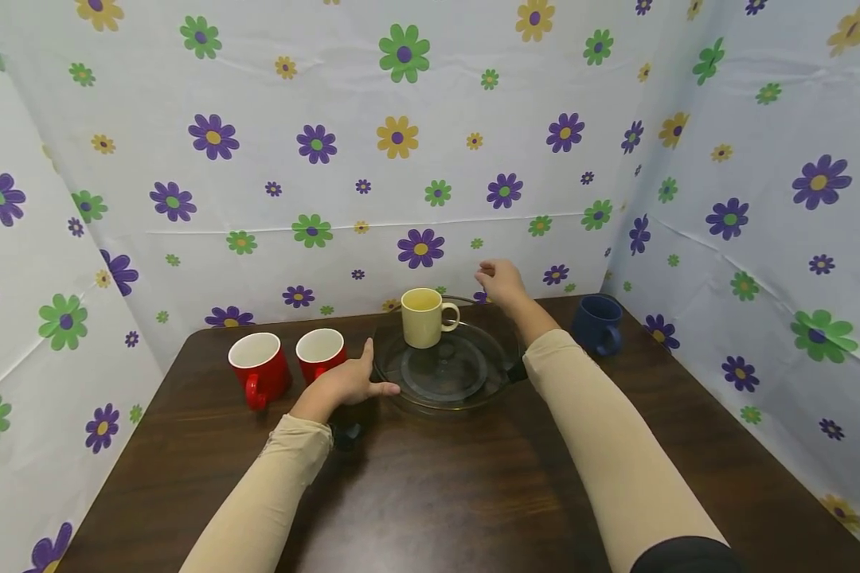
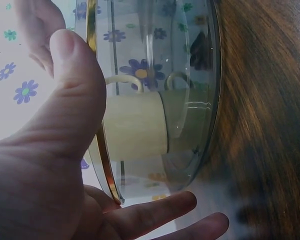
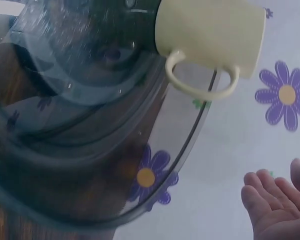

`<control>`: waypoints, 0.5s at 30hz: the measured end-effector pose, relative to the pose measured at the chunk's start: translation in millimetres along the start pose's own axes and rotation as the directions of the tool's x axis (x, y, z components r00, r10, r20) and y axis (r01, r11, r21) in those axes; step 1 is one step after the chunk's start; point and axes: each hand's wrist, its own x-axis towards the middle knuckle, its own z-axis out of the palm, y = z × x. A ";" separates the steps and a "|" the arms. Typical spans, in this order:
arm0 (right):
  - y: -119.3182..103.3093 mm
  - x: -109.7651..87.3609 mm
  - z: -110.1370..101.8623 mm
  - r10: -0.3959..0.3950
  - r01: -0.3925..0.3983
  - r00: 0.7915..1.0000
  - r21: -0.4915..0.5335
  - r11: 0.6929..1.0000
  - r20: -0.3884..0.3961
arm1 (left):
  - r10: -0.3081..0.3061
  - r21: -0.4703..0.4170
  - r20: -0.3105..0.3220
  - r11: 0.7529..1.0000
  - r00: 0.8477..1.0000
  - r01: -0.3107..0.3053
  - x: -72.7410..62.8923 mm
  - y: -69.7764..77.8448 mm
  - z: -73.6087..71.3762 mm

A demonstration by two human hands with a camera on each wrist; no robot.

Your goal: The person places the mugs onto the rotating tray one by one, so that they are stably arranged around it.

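Observation:
A clear glass bowl (image 1: 437, 386) with a gold-coloured rim stands toward the back of the table. Inside it, upright on the left side, sits a pale yellow mug (image 1: 421, 322), its handle pointing right. My left hand (image 1: 345, 383) is at the bowl's left side, thumb and fingers spread along the glass; in the left wrist view the thumb (image 2: 72, 90) overlaps the gold rim. Above the bowl's back right rim, my right hand (image 1: 502, 283) is raised, holding nothing, with loosely bent fingers. The right wrist view shows its palm side apart from the mug's handle (image 3: 202, 92).
Two red mugs with white insides stand left of the bowl: one farther left (image 1: 260, 362), the other (image 1: 320, 350) partly behind my left hand. A dark blue mug (image 1: 596, 322) is at the back right. Flower-patterned cloth (image 1: 416, 159) hangs behind the dark wooden table (image 1: 437, 493).

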 end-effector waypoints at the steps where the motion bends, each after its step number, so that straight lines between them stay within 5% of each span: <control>1: 1.6 -1.1 -3.2 0.005 -0.005 1.000 0.016 1.000 -0.010 | 0.001 0.000 -0.001 1.000 1.000 -0.001 0.1 -0.1 0.3; 15: 31.5 -21.1 -30.9 0.105 -0.099 0.994 0.173 0.980 -0.025 | 0.014 -0.005 -0.006 1.000 1.000 -0.014 -1.2 -0.4 1.3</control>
